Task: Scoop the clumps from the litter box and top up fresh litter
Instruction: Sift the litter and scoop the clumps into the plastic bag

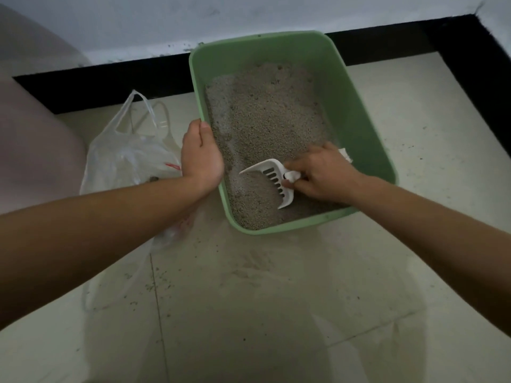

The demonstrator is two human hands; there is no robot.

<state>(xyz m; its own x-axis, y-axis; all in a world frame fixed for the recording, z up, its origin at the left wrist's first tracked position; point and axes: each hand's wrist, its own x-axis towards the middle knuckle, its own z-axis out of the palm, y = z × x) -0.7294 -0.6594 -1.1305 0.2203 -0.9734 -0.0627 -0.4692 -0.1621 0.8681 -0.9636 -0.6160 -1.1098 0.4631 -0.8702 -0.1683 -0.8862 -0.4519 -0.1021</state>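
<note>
Here, a green litter box sits on the pale tile floor, with its far end close to the black baseboard and the wall. Grey litter fills the bottom of it. The left hand grips the left rim of the box, with the thumb lying along the top edge. The right hand has its fingers curled round the handle of a white slotted scoop. The scoop is down in the litter, at the near right part of the box. A clear plastic bag lies on the floor just left of the box. Small dark bits are scattered on the tiles.
</note>
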